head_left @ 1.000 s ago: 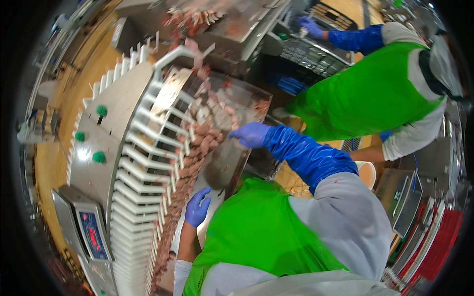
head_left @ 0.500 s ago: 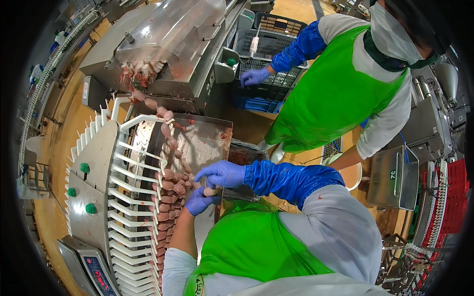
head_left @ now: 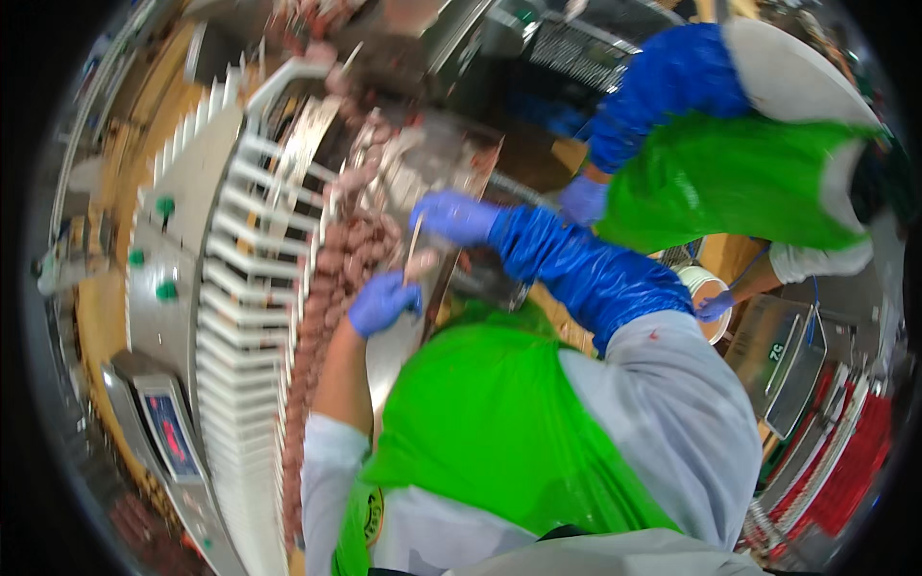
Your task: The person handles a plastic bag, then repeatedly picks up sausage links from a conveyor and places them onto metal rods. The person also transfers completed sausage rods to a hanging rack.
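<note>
My left hand (head_left: 380,303), in a purple glove, is closed round the lower end of a short pale sausage (head_left: 424,262). A thin whitish strand of casing (head_left: 415,234) runs up from there to my right hand (head_left: 455,218), whose gloved fingers pinch its upper end. Just left of both hands, linked sausages (head_left: 334,252) hang in dense rows along white hooks (head_left: 261,252). From these, more links (head_left: 357,178) trail upward over a wet metal tray (head_left: 461,158). Motion smears the fingertips somewhat.
A co-worker in a green apron (head_left: 720,182) stands at the upper right, one gloved hand (head_left: 584,199) close to my right sleeve. A white bucket (head_left: 709,288) and a grey bin (head_left: 783,350) are to the right. At lower left sits a scale-like display (head_left: 171,434).
The whole view has shifted. My hands, close together before, are now farther apart, with the casing strand stretched between them. The co-worker's gloved hand has come nearer to my right arm.
</note>
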`<control>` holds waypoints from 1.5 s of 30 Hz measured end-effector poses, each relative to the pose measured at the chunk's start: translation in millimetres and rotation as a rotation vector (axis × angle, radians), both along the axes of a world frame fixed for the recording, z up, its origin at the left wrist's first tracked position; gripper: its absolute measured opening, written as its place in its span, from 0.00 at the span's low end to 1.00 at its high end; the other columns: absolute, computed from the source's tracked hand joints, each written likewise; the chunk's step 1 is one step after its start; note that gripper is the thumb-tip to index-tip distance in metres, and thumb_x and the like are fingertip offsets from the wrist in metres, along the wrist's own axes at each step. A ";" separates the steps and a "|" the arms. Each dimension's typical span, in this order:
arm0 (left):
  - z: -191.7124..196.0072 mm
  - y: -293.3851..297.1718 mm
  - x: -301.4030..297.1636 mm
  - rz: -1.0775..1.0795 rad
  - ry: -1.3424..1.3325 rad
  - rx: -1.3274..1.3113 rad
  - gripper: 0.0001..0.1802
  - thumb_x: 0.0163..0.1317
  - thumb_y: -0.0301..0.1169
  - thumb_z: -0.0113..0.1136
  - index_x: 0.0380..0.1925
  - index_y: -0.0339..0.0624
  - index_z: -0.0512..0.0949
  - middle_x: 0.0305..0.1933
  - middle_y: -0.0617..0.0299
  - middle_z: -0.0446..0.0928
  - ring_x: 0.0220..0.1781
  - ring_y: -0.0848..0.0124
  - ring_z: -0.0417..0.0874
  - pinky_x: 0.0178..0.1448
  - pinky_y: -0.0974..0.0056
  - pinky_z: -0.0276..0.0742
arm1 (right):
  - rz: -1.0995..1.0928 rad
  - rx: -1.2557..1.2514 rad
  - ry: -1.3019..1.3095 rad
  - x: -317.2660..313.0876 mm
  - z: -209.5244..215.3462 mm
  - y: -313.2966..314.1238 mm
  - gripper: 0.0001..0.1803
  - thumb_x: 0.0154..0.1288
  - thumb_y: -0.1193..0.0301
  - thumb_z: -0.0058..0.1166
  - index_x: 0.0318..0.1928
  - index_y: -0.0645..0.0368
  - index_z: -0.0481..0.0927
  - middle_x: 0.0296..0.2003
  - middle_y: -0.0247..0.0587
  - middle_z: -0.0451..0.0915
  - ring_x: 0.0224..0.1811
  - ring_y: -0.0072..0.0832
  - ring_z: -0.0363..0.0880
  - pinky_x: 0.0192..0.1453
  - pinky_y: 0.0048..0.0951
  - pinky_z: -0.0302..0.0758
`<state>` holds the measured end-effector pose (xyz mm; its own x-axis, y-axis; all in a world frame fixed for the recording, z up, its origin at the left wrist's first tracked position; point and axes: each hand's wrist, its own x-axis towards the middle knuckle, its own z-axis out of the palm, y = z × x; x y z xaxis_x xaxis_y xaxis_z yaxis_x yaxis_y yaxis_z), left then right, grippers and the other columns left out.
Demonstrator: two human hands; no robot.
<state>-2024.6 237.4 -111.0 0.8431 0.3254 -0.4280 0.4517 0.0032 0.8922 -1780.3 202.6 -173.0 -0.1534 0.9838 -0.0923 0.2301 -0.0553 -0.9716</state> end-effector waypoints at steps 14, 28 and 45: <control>7.4 11.8 -21.0 0.215 -0.004 -0.082 0.15 0.65 0.34 0.50 0.26 0.35 0.79 0.25 0.61 0.78 0.28 0.75 0.76 0.37 0.67 0.73 | -0.082 0.002 -0.143 33.1 17.3 25.6 0.16 0.70 0.64 0.48 0.53 0.55 0.79 0.24 0.27 0.69 0.24 0.15 0.64 0.35 0.21 0.70; -3.1 -1.2 -51.5 0.439 -0.126 -0.272 0.15 0.67 0.35 0.49 0.28 0.34 0.75 0.27 0.58 0.77 0.28 0.73 0.77 0.34 0.68 0.72 | -0.506 -0.293 -0.127 98.7 -136.4 67.7 0.28 0.58 0.58 0.61 0.54 0.62 0.75 0.45 0.50 0.81 0.49 0.39 0.81 0.52 0.35 0.77; -35.1 26.9 32.0 0.048 0.425 0.521 0.21 0.64 0.44 0.46 0.34 0.37 0.78 0.35 0.42 0.79 0.39 0.47 0.80 0.45 0.50 0.74 | 0.519 0.453 -0.899 -31.6 -47.7 34.4 0.09 0.61 0.62 0.51 0.39 0.46 0.81 0.36 0.36 0.82 0.44 0.35 0.81 0.66 0.54 0.62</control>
<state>-1992.6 264.2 -146.0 0.6152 0.6121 -0.4968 0.7742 -0.3504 0.5271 -1812.0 237.0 -220.7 -0.6103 0.7917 -0.0268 0.7480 0.5649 -0.3484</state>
